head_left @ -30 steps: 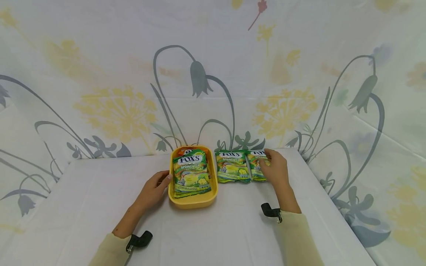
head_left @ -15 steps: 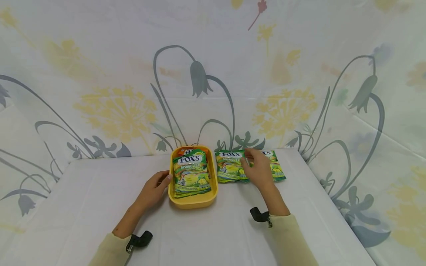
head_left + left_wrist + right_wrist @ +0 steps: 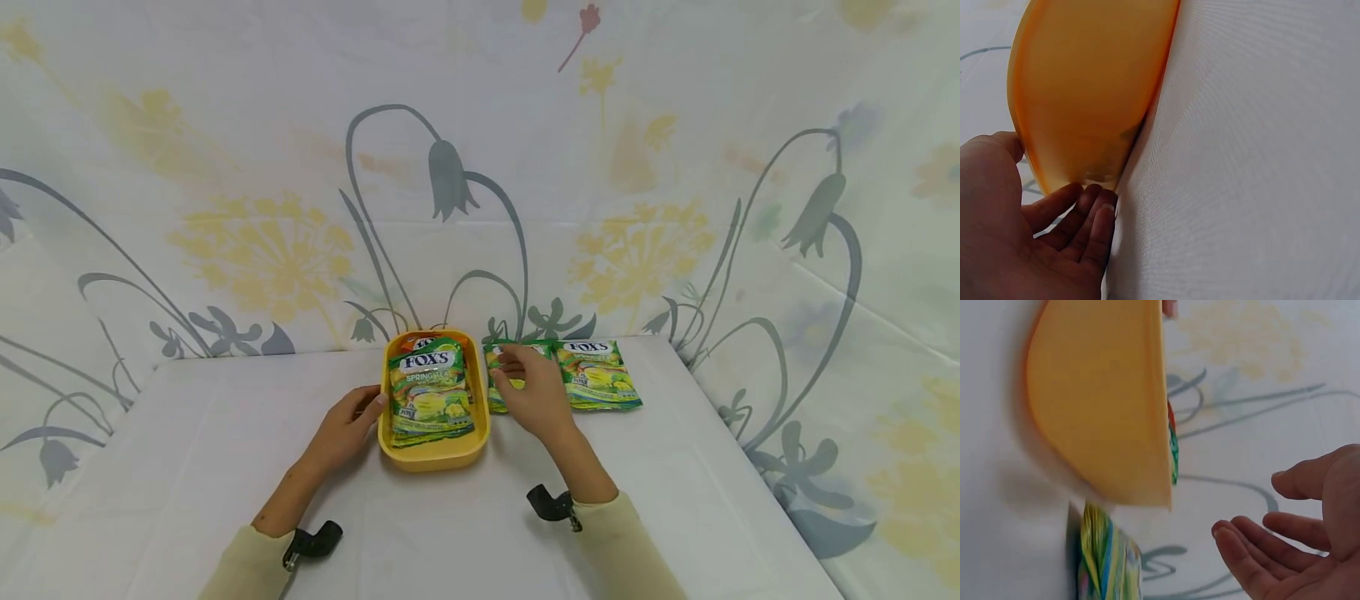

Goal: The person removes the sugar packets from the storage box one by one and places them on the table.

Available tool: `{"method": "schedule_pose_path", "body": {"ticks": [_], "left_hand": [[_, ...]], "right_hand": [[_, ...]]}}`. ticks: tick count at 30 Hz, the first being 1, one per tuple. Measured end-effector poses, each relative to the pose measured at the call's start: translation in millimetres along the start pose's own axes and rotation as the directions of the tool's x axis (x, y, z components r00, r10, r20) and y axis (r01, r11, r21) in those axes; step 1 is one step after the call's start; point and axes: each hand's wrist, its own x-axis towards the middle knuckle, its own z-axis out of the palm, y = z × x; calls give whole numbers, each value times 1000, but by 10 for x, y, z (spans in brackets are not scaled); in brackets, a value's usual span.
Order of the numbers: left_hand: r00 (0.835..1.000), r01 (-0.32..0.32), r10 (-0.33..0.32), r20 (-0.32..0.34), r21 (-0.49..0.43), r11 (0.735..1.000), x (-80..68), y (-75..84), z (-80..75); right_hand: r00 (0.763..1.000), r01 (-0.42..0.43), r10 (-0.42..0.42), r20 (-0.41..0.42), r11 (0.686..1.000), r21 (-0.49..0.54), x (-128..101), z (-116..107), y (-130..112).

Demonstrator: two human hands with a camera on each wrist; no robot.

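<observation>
Head view: our hands work around a yellow tray (image 3: 435, 458) with packets in it.
Our left hand (image 3: 341, 433) grips the tray's left wall, thumb at the rim and fingertips against the outside, as the left wrist view shows. Our right hand (image 3: 538, 396) is released, its fingers loosely bent in the air in front of a green packet (image 3: 498, 403), which it partly hides. Inside the tray, a FOX'S SPRING TEA packet (image 3: 431, 400) overlaps a red packet (image 3: 411, 341). On the white surface (image 3: 450, 542), just right of the tray, the half-hidden packet lies beside another green one, the rightmost packet (image 3: 597, 379). Behind, we see a floral backdrop (image 3: 660, 167).
</observation>
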Motion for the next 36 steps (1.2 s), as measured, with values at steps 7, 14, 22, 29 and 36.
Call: {"method": "schedule_pose_path", "body": {"ticks": [7,14,22,29,36], "left_hand": [[1000,-3,3,-2,8,1000,3,-8,-3],[1000,-4,4,7,-4,1000,-3,-14,3],[1000,-14,14,-1,9,1000,-8,-11,-11],[1000,-5,5,-5,12,1000,-7,4,-17],[1000,-6,6,-1,10,1000,-11,0,-9]], "right_hand": [[993,-81,77,90,996,47,-5,290,-257],[971,-158,141,196,985,74,-44,499,-364],[927,-202,227,299,973,-111,-61,641,-346],[906,-224,245,345,970,-98,-63,684,-334],[877,-282,309,367,951,-127,-49,711,-355]]}}
